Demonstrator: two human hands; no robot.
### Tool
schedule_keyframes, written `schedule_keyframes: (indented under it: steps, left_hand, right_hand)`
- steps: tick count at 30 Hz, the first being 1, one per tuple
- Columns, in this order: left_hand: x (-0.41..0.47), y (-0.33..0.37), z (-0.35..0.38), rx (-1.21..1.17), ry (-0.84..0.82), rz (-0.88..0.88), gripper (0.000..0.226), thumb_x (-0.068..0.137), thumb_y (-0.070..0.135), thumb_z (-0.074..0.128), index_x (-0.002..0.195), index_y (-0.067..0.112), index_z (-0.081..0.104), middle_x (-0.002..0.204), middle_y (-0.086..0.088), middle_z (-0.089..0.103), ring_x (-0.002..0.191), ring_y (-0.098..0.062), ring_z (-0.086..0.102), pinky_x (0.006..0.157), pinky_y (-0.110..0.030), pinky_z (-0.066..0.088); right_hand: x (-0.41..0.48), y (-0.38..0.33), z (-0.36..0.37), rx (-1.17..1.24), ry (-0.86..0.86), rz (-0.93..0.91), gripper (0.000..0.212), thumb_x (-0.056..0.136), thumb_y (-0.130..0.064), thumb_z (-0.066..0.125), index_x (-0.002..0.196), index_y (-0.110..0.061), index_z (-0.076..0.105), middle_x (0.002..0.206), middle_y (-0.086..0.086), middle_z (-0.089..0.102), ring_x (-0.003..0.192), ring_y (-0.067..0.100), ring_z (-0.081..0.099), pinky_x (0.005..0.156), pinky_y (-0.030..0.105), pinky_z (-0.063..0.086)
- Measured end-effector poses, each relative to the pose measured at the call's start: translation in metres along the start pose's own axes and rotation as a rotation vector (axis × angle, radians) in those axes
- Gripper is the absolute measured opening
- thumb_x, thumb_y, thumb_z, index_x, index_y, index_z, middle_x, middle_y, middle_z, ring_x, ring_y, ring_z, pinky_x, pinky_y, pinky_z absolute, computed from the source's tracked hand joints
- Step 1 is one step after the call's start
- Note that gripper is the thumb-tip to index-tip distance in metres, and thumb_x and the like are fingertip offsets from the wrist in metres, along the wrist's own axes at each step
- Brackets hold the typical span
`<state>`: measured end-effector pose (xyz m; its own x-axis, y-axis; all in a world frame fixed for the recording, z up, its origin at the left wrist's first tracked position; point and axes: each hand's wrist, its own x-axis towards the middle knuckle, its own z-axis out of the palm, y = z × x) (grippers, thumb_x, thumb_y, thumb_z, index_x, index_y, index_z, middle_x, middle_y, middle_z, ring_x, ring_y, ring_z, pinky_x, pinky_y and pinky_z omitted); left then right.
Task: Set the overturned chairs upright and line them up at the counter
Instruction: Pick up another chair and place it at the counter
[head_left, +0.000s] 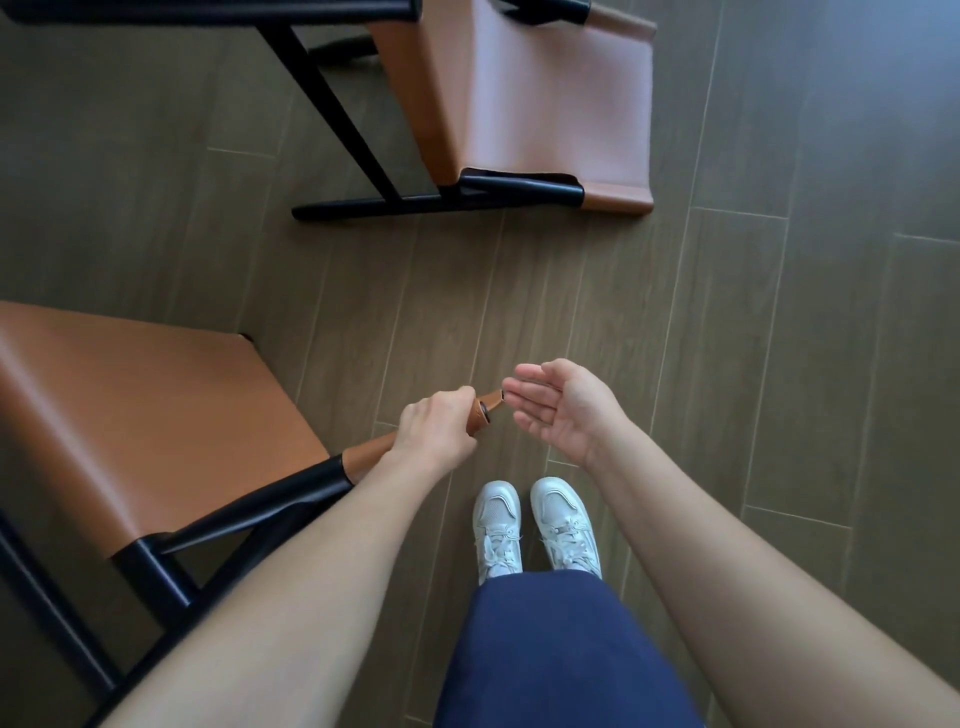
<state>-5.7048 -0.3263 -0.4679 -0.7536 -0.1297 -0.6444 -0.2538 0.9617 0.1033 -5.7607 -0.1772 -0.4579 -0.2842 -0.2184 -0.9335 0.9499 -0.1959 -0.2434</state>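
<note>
Chair corner in left hand

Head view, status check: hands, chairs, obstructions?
Left hand grips back rail of near chair; right hand open beside it. Far chair lies tipped on the floor. No obstacle seen between them.

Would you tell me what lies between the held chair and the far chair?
Only bare plank floor separates the held chair from the far chair, per the head view.
</note>
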Motion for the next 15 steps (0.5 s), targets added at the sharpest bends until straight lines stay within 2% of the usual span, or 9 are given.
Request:
schedule_keyframes:
  steps: [6,11,13,15]
  left_hand:
    - [-0.020,-0.011,-0.015,-0.029,-0.006,0.012,0.021,0.084,0.022,0.064,0.101,0.017,0.053,0.102,-0.010,0.066,0.097,-0.035,0.062,0.075,-0.034,0.044]
    - [-0.051,-0.029,-0.043,-0.095,0.037,0.006,0.017,0.082,0.026,0.065,0.096,0.019,0.057,0.093,-0.008,0.067,0.090,-0.033,0.062,0.078,-0.038,0.051]
    - [-0.067,-0.042,-0.059,-0.105,0.077,-0.009,0.018,0.080,0.028,0.067,0.095,0.022,0.058,0.091,-0.006,0.067,0.087,-0.031,0.063,0.075,-0.036,0.050]
    - [-0.085,-0.056,-0.076,-0.138,0.134,-0.027,0.018,0.078,0.028,0.068,0.094,0.025,0.059,0.088,-0.003,0.068,0.086,-0.030,0.063,0.075,-0.035,0.049]
  right_hand:
    - [-0.015,0.004,0.011,-0.005,0.029,0.074,0.026,0.096,-0.012,0.040,0.094,-0.006,0.065,0.094,0.012,0.073,0.090,0.024,0.068,0.076,0.031,0.052]
    - [-0.029,0.014,0.029,-0.052,0.071,0.123,0.026,0.096,-0.011,0.038,0.097,-0.005,0.063,0.106,0.015,0.071,0.084,0.024,0.067,0.072,0.031,0.051]
    - [-0.035,0.021,0.040,-0.103,0.106,0.136,0.027,0.097,-0.013,0.038,0.098,-0.004,0.063,0.107,0.016,0.070,0.088,0.026,0.067,0.071,0.033,0.051]
    - [-0.045,0.028,0.055,-0.125,0.102,0.153,0.028,0.100,-0.016,0.036,0.104,-0.002,0.061,0.112,0.018,0.069,0.100,0.031,0.067,0.077,0.036,0.051]
